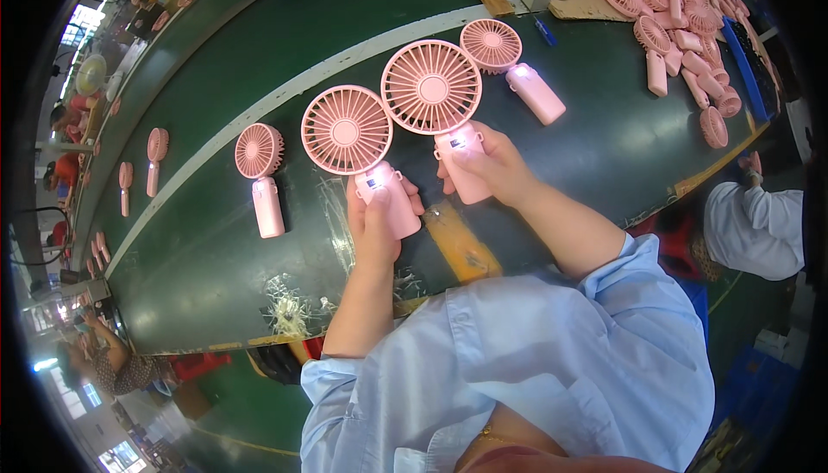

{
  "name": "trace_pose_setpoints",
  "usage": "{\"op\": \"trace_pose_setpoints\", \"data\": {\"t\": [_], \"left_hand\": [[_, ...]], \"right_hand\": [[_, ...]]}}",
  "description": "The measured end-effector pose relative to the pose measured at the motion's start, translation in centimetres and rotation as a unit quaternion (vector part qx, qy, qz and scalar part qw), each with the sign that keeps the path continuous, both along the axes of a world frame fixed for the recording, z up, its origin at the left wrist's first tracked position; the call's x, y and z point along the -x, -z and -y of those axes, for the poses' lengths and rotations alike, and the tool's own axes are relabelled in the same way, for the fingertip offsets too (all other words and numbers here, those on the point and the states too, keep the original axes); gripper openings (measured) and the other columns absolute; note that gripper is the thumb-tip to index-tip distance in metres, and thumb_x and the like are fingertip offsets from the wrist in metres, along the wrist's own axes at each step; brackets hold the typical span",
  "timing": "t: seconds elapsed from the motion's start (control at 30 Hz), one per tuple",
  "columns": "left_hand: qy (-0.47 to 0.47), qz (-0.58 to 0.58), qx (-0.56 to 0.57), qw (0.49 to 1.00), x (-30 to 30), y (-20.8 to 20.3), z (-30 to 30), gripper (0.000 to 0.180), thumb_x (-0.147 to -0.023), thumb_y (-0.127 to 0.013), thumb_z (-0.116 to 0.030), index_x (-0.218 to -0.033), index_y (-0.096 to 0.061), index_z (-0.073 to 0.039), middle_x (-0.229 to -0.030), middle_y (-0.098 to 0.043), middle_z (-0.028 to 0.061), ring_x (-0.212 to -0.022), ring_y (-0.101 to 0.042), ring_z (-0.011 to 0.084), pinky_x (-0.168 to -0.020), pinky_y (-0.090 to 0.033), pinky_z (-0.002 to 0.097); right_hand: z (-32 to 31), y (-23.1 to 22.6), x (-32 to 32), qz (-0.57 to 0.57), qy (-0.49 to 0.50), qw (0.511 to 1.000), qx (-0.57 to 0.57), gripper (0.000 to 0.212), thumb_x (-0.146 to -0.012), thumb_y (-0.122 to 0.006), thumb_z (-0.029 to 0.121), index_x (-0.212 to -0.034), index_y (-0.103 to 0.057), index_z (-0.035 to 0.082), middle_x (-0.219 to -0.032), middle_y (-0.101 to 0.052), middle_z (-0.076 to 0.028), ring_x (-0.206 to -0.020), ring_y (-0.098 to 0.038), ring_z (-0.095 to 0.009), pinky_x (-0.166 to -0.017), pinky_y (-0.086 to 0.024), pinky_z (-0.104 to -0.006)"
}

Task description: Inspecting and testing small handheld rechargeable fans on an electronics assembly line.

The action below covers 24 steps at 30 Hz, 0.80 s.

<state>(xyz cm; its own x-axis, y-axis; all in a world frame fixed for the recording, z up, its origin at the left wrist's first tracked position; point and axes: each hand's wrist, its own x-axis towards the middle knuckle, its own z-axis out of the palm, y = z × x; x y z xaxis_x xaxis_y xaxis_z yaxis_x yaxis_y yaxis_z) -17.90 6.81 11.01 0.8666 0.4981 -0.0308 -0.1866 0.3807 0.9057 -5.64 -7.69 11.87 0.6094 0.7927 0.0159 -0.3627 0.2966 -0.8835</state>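
Note:
My left hand (373, 219) is closed round the handle of a pink handheld fan (346, 131), thumb on its front below a lit spot. A second pink handheld fan (431, 87) is in my right hand (496, 165), its handle also gripped with the thumb across the front and a small light glowing. The two round grilles sit side by side, close together above the green table (345, 50). Left of my left hand lies another pink fan (268, 206). Beyond my right hand lies one more fan (536, 93) with a light on its handle.
A heap of pink fans (681, 7) covers the far right, beside a blue tray (746, 68). Several fans (155, 162) lie farther left. Yellow tape (457, 240) and frayed clear scraps (289, 309) are near the front edge. Other people (750, 223) are around the table.

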Motion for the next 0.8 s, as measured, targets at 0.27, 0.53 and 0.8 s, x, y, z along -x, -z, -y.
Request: {"op": "trace_pose_setpoints", "data": {"t": [0.27, 0.53, 0.8], "left_hand": [[-0.004, -0.001, 0.004, 1.0, -0.01, 0.15, 0.0, 0.035, -0.083, -0.049, -0.022, -0.11, -0.04, -0.003, -0.082, -0.055, 0.0166, -0.06, -0.055, 0.0224, -0.051, -0.047, 0.0306], [-0.012, -0.023, 0.007, 1.0, -0.05, -0.11, -0.06, 0.032, -0.083, -0.048, -0.023, -0.108, -0.04, -0.003, -0.082, -0.055, 0.0165, -0.06, -0.055, 0.0223, -0.051, -0.047, 0.0301], [-0.003, -0.026, 0.017, 1.0, 0.07, -0.25, -0.18, 0.032, -0.082, -0.046, -0.022, -0.106, -0.04, -0.002, -0.081, -0.055, 0.0165, -0.058, -0.055, 0.0225, -0.05, -0.047, 0.031]], "right_hand": [[-0.09, 0.16, -0.09, -0.006, -0.009, 1.0, -0.007, 0.023, -0.086, -0.055, 0.016, -0.104, -0.05, 0.002, -0.082, -0.058, -0.007, -0.065, -0.06, -0.014, -0.057, -0.05, -0.0254], [0.03, 0.13, -0.12, -0.007, -0.006, 1.0, 0.011, 0.023, -0.086, -0.055, 0.015, -0.103, -0.051, 0.001, -0.083, -0.06, -0.009, -0.066, -0.061, -0.015, -0.057, -0.051, -0.0264], [0.04, 0.3, -0.26, -0.019, -0.023, 0.999, 0.027, 0.023, -0.086, -0.054, 0.017, -0.102, -0.051, 0.0, -0.08, -0.06, -0.01, -0.064, -0.062, -0.016, -0.057, -0.051, -0.0266]]}}
